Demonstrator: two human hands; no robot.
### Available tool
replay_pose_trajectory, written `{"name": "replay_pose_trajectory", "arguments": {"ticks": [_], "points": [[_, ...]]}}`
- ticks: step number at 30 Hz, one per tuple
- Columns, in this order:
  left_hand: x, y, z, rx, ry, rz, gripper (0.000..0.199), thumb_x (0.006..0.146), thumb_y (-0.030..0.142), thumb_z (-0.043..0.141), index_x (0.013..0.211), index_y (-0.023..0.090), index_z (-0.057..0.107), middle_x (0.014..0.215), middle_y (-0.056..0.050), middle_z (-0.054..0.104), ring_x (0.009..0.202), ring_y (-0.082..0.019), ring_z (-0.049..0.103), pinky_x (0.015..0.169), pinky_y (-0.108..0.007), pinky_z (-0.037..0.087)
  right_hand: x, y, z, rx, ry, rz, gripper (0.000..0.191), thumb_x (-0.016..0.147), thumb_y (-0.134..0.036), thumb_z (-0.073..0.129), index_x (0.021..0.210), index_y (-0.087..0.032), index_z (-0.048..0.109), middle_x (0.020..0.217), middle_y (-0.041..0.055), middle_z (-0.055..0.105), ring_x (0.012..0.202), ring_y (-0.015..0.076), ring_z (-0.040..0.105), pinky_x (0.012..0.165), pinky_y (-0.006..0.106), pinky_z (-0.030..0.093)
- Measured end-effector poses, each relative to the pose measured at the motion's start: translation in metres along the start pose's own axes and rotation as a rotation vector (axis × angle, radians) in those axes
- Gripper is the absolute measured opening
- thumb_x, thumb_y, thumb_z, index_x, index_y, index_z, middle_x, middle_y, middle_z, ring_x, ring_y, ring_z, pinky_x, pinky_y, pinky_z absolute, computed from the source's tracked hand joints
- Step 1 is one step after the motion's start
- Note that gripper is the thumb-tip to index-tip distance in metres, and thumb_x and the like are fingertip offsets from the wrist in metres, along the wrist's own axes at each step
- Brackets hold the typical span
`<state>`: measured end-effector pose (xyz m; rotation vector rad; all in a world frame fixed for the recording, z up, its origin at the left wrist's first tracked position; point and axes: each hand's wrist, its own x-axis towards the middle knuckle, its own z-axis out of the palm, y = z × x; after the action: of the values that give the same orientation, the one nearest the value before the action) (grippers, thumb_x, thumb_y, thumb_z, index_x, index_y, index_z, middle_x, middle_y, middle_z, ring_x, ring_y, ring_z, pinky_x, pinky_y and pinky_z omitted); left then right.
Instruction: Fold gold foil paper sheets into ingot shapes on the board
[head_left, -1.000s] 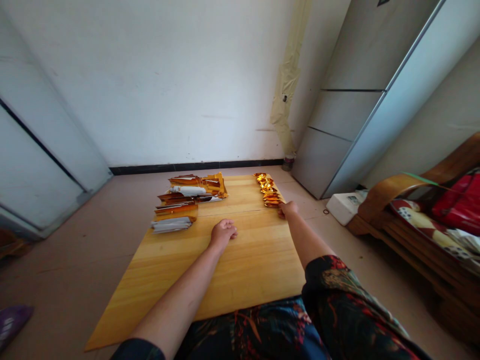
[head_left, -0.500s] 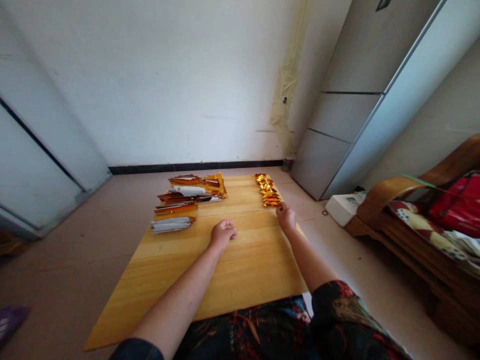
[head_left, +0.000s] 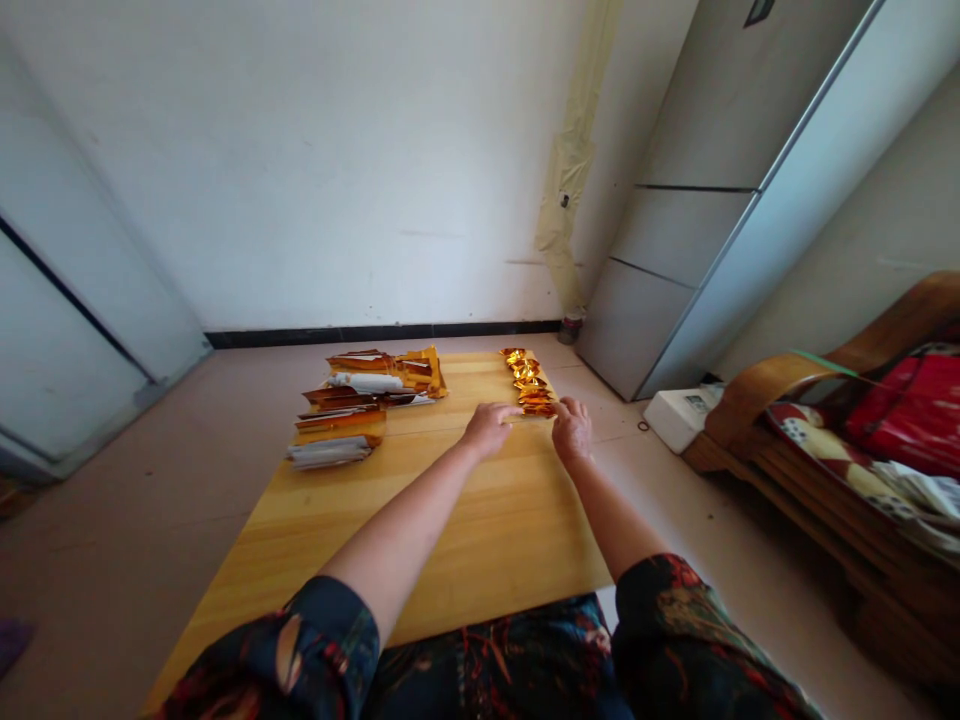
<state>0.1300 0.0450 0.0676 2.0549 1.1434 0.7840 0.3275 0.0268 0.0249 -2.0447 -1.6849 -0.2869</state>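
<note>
A row of small folded gold foil pieces (head_left: pixel 527 378) lies along the far right of the light wooden board (head_left: pixel 510 530). My right hand (head_left: pixel 572 432) is at the row's near end, its fingertips touching the lowest gold piece. Whether it grips that piece is hidden by the fingers. My left hand (head_left: pixel 489 430) rests flat on the board, fingers reaching towards the same end of the row and holding nothing. Further left lie stacks of gold-edged foil and white paper strips (head_left: pixel 341 415), out of reach of my fingers.
A tall silver refrigerator (head_left: pixel 675 210) stands to the right, with a white box (head_left: pixel 679 418) on the floor by it. Beyond that is a wooden sofa with a red cushion (head_left: pixel 907 415). A white wall with black skirting (head_left: pixel 375 335) lies behind the board.
My left hand has slid forward and right across the board, up beside the gold row. My right hand stays at the row's near end. The view has shifted slightly.
</note>
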Motion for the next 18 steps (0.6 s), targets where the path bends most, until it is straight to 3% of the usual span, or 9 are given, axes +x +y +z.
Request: {"name": "replay_pose_trajectory", "arguments": {"ticks": [3, 6, 12, 18], "points": [[0.013, 0.01, 0.016, 0.364, -0.093, -0.011, 0.047, 0.075, 0.012, 0.051, 0.117, 0.032, 0.06, 0.124, -0.003, 0.058, 0.115, -0.025, 0.045, 0.097, -0.04, 0.037, -0.001, 0.006, -0.001, -0.068, -0.064, 0.023, 0.043, 0.082, -0.009, 0.04, 0.114, -0.028, 0.062, 0.128, 0.0067, 0.049, 0.11, 0.0239, 0.04, 0.081, 0.032, 0.034], [0.015, 0.01, 0.032, 0.528, -0.129, -0.052, 0.05, 0.08, 0.017, 0.046, 0.127, 0.035, 0.05, 0.126, -0.005, 0.055, 0.114, -0.026, 0.043, 0.093, -0.041, 0.037, -0.004, 0.006, 0.001, -0.112, -0.132, 0.027, 0.046, 0.083, -0.01, 0.04, 0.117, -0.033, 0.061, 0.134, 0.005, 0.045, 0.113, 0.0244, 0.04, 0.083, 0.033, 0.035], [0.02, 0.003, 0.055, 0.59, -0.098, -0.069, 0.055, 0.079, 0.015, 0.043, 0.133, 0.027, 0.041, 0.126, -0.011, 0.05, 0.113, -0.027, 0.04, 0.091, -0.043, 0.035, -0.006, 0.007, 0.008, -0.133, -0.19, -0.018, 0.045, 0.084, -0.013, 0.04, 0.121, -0.033, 0.057, 0.138, 0.0035, 0.042, 0.116, 0.0234, 0.04, 0.087, 0.034, 0.036], [0.025, 0.0, 0.069, 0.576, -0.077, -0.09, 0.048, 0.081, 0.016, 0.041, 0.128, 0.018, 0.046, 0.124, -0.014, 0.052, 0.112, -0.028, 0.041, 0.091, -0.044, 0.032, -0.004, 0.008, 0.007, -0.087, -0.242, -0.071, 0.038, 0.09, -0.017, 0.034, 0.116, -0.028, 0.058, 0.132, 0.0038, 0.051, 0.114, 0.0195, 0.043, 0.086, 0.031, 0.034]]}}
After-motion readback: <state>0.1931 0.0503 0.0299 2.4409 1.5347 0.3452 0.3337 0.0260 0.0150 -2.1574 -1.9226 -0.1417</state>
